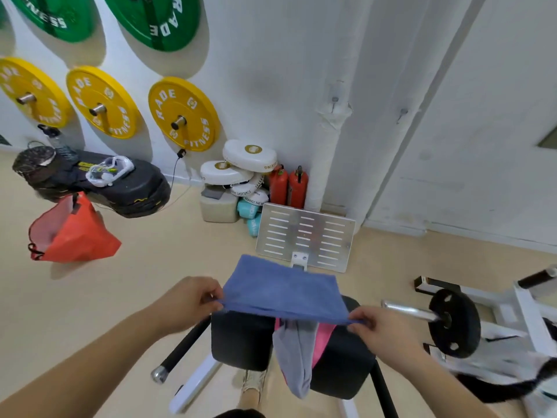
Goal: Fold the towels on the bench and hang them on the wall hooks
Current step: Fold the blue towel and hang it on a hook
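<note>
A blue towel [283, 289] is stretched out flat in the air above the black padded bench [241, 342], held by its two near corners. The left hand [188, 300] pinches the left corner between thumb and fingers, and the right hand [381, 325] pinches the right corner the same way, so the near edge runs taut between them. The far edge of the towel reaches toward a slotted metal footplate [306, 235] that stands tilted beyond the bench.

Under the blue towel, a grey towel [294, 360] lies over the bench pad and hangs down off its near edge, with a pink towel [324, 336] lying just beside it and partly beneath it.

To the right, a black weight plate [455, 324] sits on a chrome bar of a white frame. On the floor to the left lies an orange bag [72, 233]. Against the white wall stand two red fire extinguishers [287, 185] and a pile of white boxing pads [241, 167]. Yellow weight plates [184, 114] and green weight plates [156, 19] hang on wall pegs.
</note>
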